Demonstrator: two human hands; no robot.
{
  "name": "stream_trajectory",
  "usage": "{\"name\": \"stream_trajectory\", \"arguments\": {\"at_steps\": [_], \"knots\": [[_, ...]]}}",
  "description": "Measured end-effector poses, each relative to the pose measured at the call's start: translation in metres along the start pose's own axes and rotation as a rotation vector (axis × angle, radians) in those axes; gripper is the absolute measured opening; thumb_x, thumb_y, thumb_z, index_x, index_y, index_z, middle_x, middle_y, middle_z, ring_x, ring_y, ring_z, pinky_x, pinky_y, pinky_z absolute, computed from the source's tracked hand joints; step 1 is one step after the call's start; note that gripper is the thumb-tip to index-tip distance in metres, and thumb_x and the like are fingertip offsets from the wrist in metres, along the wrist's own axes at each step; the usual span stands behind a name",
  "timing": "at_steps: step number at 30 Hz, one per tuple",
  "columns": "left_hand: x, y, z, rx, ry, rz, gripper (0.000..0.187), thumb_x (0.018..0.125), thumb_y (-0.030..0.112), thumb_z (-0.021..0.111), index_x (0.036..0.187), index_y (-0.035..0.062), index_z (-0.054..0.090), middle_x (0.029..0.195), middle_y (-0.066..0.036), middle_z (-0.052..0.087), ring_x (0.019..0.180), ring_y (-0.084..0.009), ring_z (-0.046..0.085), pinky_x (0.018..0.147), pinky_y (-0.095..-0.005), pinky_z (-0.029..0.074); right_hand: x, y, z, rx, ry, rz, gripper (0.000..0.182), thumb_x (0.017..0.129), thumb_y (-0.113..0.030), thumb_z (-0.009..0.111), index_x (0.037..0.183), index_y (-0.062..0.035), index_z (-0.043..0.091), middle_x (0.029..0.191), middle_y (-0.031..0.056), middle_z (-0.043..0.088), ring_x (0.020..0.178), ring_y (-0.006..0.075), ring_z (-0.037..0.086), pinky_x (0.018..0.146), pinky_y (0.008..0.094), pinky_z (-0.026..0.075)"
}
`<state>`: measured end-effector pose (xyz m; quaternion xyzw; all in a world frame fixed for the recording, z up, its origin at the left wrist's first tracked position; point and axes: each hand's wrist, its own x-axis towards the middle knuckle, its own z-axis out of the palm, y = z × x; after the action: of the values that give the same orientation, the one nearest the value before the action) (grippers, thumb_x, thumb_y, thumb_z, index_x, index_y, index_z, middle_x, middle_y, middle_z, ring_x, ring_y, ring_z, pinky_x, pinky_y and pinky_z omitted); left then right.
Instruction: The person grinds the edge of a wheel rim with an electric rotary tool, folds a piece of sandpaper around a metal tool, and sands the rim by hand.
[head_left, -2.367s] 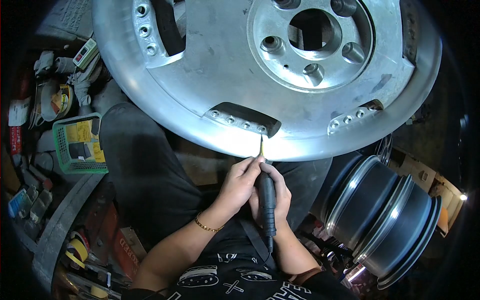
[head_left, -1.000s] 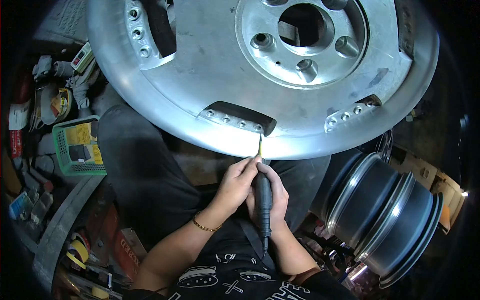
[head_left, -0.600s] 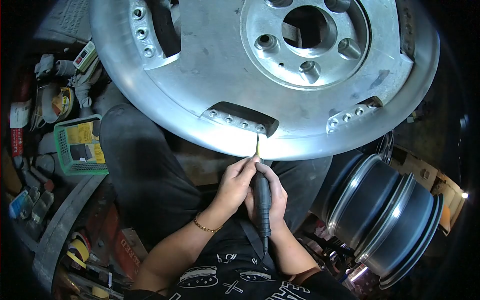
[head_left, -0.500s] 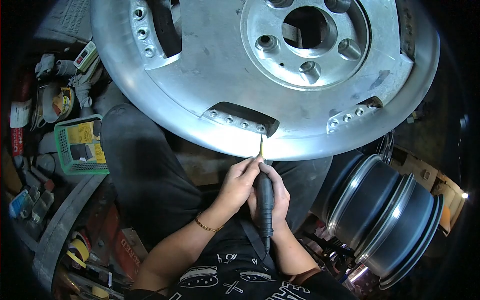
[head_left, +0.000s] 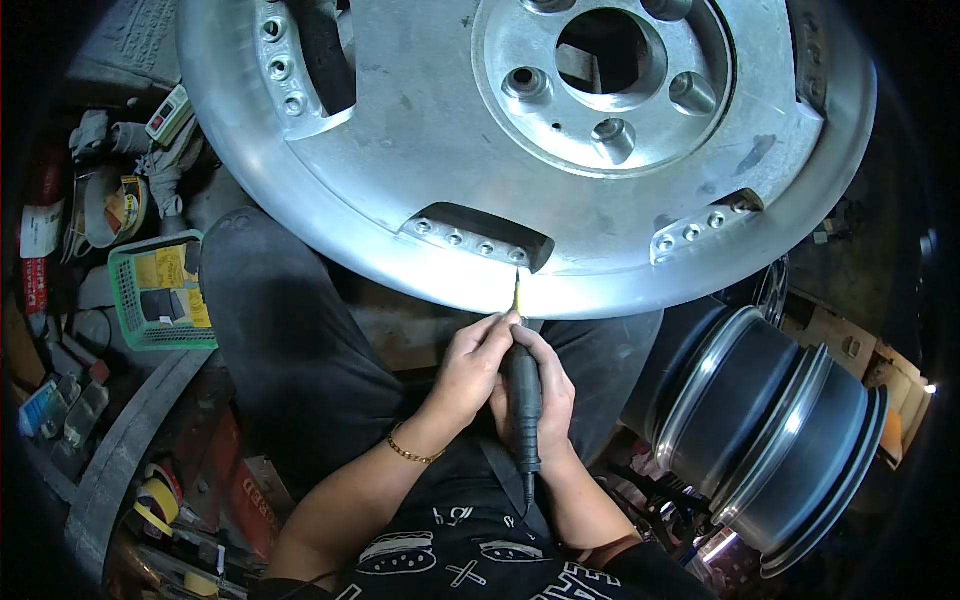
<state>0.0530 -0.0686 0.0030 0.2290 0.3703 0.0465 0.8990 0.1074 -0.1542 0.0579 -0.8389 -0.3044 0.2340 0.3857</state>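
A large silver wheel face (head_left: 620, 235) fills the upper half of the head view, with bolt holes around a centre bore (head_left: 600, 60). Along its rim are recessed slots lined with small holes. The lowest slot (head_left: 475, 240) sits just above my hands. Both hands are closed around a black, pen-shaped power tool (head_left: 524, 400) with a cord at its lower end. My left hand (head_left: 475, 370) pinches near its front, and my right hand (head_left: 545, 375) wraps its body. Its slim yellowish tip (head_left: 518, 293) points up, its end right at the slot's right-hand hole.
Dark barrel-shaped wheel rims (head_left: 770, 430) with shiny edges lie at the lower right. To the left stands a green basket (head_left: 125, 315) holding yellow packets and dark pieces. A power strip (head_left: 168, 113) and tape rolls (head_left: 158, 497) are further left. My knees flank the wheel's lower edge.
The wheel appears shifted slightly left and up in the view. Both hands and the tool have moved slightly left with it, the tip staying at the same hole.
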Motion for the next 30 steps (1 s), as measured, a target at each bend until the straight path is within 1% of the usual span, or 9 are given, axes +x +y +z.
{"name": "stream_trajectory", "arguments": {"at_steps": [1,3,7,11,19,25,27,29,30], "knots": [[-0.001,0.000,-0.003,-0.010,0.008,0.007,0.026,0.103,0.023,0.054,0.107,0.0003,0.065,0.092,0.001,0.062,0.082,-0.0049,0.054,0.075,-0.0211,0.045,0.000,0.001,0.001,0.017,-0.008,-0.009,0.056,0.074,0.003,0.069,0.127,0.0032,0.052,0.109,0.0250,0.062,0.096,0.0373,0.065,0.086,0.0395,0.052],[-0.005,0.004,-0.009,-0.051,0.011,-0.013,0.026,0.103,0.023,0.054,0.107,0.0002,0.065,0.092,0.001,0.062,0.083,-0.0049,0.054,0.075,-0.0211,0.045,0.005,-0.003,0.004,0.013,-0.025,-0.101,0.056,0.074,0.002,0.070,0.128,0.0032,0.052,0.109,0.0250,0.062,0.096,0.0379,0.064,0.087,0.0396,0.051],[-0.004,0.004,-0.008,-0.085,0.009,-0.033,0.026,0.103,0.023,0.054,0.106,0.0001,0.065,0.093,0.001,0.062,0.084,-0.0049,0.054,0.076,-0.0208,0.045,0.003,-0.001,0.004,0.013,-0.019,-0.076,0.056,0.074,0.002,0.070,0.127,0.0042,0.053,0.109,0.0249,0.062,0.097,0.0379,0.064,0.088,0.0393,0.051],[0.000,0.001,-0.003,-0.005,-0.017,-0.015,0.025,0.103,0.022,0.053,0.107,0.0003,0.065,0.093,0.000,0.062,0.082,-0.0054,0.055,0.075,-0.0216,0.046,0.001,0.000,0.000,-0.007,0.008,-0.039,0.056,0.073,0.003,0.069,0.126,0.0045,0.053,0.109,0.0252,0.062,0.096,0.0377,0.065,0.087,0.0393,0.052],[-0.006,0.012,-0.009,-0.098,0.054,-0.006,0.025,0.103,0.023,0.053,0.108,0.0011,0.065,0.092,0.000,0.062,0.082,-0.0055,0.055,0.075,-0.0218,0.046,0.008,-0.001,0.010,0.007,-0.034,-0.142,0.059,0.073,0.003,0.070,0.129,0.0037,0.051,0.109,0.0245,0.061,0.093,0.0371,0.064,0.083,0.0387,0.052],[0.000,0.004,-0.002,-0.020,0.033,-0.036,0.025,0.103,0.024,0.053,0.106,0.0017,0.065,0.091,0.002,0.060,0.081,-0.0047,0.053,0.074,-0.0211,0.045,0.005,-0.002,0.001,-0.013,-0.004,-0.053,0.058,0.073,0.003,0.069,0.128,0.0037,0.052,0.106,0.0249,0.062,0.092,0.0382,0.064,0.083,0.0392,0.052],[-0.004,0.009,-0.007,-0.062,0.030,-0.028,0.025,0.103,0.024,0.053,0.106,0.0014,0.065,0.092,0.001,0.060,0.082,-0.0049,0.053,0.075,-0.0212,0.044,0.008,-0.003,0.005,0.028,-0.023,-0.060,0.052,0.076,0.000,0.071,0.125,0.0029,0.055,0.108,0.0206,0.065,0.096,0.0302,0.068,0.086,0.0355,0.052],[-0.006,0.011,-0.013,-0.101,0.030,-0.019,0.026,0.103,0.024,0.054,0.107,0.0011,0.064,0.092,0.001,0.059,0.083,-0.0052,0.053,0.075,-0.0213,0.044,0.011,-0.003,0.009,0.029,-0.030,-0.108,0.053,0.074,0.001,0.071,0.125,0.0032,0.055,0.109,0.0210,0.065,0.097,0.0319,0.067,0.087,0.0365,0.052],[-0.007,0.012,-0.015,-0.102,0.028,-0.026,0.026,0.103,0.024,0.053,0.107,0.0008,0.064,0.092,0.001,0.060,0.084,-0.0054,0.053,0.076,-0.0215,0.044,0.012,-0.003,0.010,0.043,-0.046,-0.118,0.056,0.073,0.002,0.070,0.126,0.0033,0.053,0.109,0.0232,0.063,0.096,0.0353,0.065,0.086,0.0381,0.052]]}}
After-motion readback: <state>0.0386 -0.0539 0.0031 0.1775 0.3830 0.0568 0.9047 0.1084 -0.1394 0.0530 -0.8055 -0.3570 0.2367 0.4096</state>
